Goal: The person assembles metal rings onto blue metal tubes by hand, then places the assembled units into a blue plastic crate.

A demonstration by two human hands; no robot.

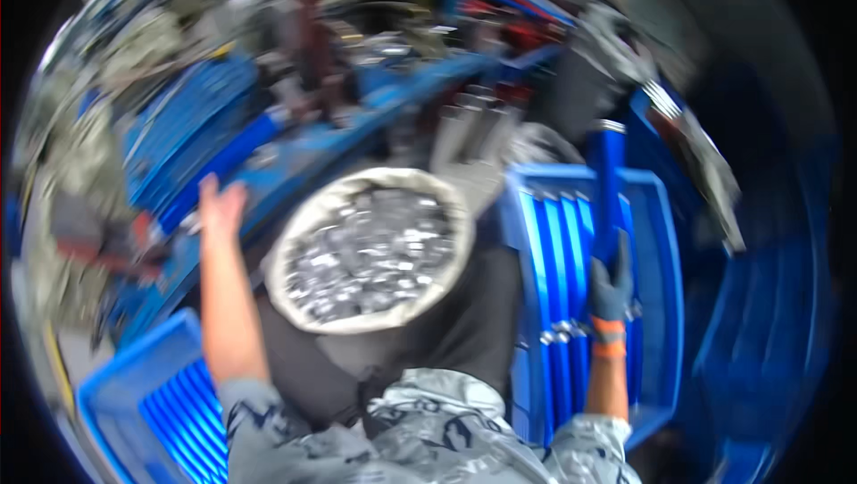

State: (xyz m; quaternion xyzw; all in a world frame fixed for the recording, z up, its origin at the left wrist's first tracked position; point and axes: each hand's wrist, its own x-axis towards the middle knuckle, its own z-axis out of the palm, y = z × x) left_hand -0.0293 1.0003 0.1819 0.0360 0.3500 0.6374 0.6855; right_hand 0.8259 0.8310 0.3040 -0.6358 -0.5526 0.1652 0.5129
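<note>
My right hand [610,292], in a grey glove with an orange cuff, is closed around the lower end of a blue tube [608,171] with a silvery end. This tube points away from me above a blue crate [674,305] of several similar blue tubes [558,261]. My left hand [220,207] is bare and reaches forward, thumb and fingers apart, though motion blurs it. Just beyond it, another blue tube [223,158] lies slanted along the blue bench [312,149]. I cannot tell whether the left fingers touch that tube.
Between my legs stands a round, pale-rimmed container [278,283] full of small shiny metal pieces [375,256]. At my lower left is a second blue crate [134,372] with several blue tubes. Dark red machine parts [317,55] rise from the bench. Blurred clutter fills the far side.
</note>
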